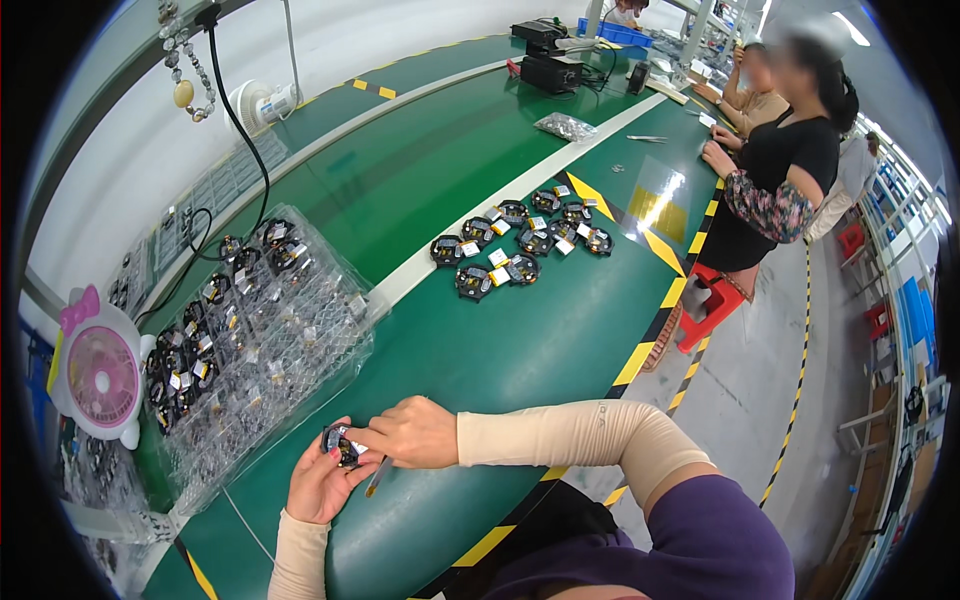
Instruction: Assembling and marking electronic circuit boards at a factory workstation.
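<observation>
The round black electronics housing [336, 440] sits directly to the left of the right hand's fingertips and touches them, at the near side of the green workbench [450, 350], raised in the left hand [318, 485] rather than lying on the surface. Its outline is nearly circular, so no clear long axis shows; its inner side, with small parts and a white patch, is turned partly upward and toward the right hand [415, 435]. Both hands are at it: the left comes from below and carries it, while the right reaches in from the right with its forearm lying almost level across the view. The left thumb and fingers are curved around the housing's rim, parted only by its width, gripping it at the lower edge. The right fingers are bent inward, the foremost ones pressed together at the housing's right side; whether they pinch a small part there is hidden. A slim tool [376, 479] projects below the right hand, apparently tucked in its curled fingers, its long axis slanting down and left; its exact kind cannot be told. Left of the hands, near them, lie clear plastic trays [345, 345] loaded with similar pieces, and farther up the bench is a loose cluster of black housings [474, 281] with white packs among them.
</observation>
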Tool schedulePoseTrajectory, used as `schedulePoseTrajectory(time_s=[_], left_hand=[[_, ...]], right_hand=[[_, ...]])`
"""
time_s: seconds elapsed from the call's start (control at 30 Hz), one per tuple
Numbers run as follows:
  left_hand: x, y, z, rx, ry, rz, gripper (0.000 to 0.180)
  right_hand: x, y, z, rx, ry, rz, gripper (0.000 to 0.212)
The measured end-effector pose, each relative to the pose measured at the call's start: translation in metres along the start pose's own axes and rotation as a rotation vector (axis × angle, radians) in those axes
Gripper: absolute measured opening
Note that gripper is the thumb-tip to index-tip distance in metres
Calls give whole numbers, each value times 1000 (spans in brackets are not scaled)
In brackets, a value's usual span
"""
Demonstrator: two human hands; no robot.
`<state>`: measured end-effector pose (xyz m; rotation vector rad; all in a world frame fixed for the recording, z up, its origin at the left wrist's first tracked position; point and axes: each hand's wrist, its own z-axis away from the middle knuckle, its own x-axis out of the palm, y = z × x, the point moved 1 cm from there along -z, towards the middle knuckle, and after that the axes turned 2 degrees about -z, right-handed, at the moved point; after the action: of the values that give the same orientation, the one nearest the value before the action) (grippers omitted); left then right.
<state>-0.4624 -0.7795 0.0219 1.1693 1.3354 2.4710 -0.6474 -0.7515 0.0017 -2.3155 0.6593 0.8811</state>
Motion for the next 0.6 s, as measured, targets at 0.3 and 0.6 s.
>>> schedulePoseTrajectory(time_s=[0.3,0.6], left_hand=[[-1,-1,0,0,6,0,46],[-3,-1,-1,7,-6,9,45]], right_hand=[[-2,-1,0,10,-14,-15,33],[-2,-1,0,21,-24,-5,34]])
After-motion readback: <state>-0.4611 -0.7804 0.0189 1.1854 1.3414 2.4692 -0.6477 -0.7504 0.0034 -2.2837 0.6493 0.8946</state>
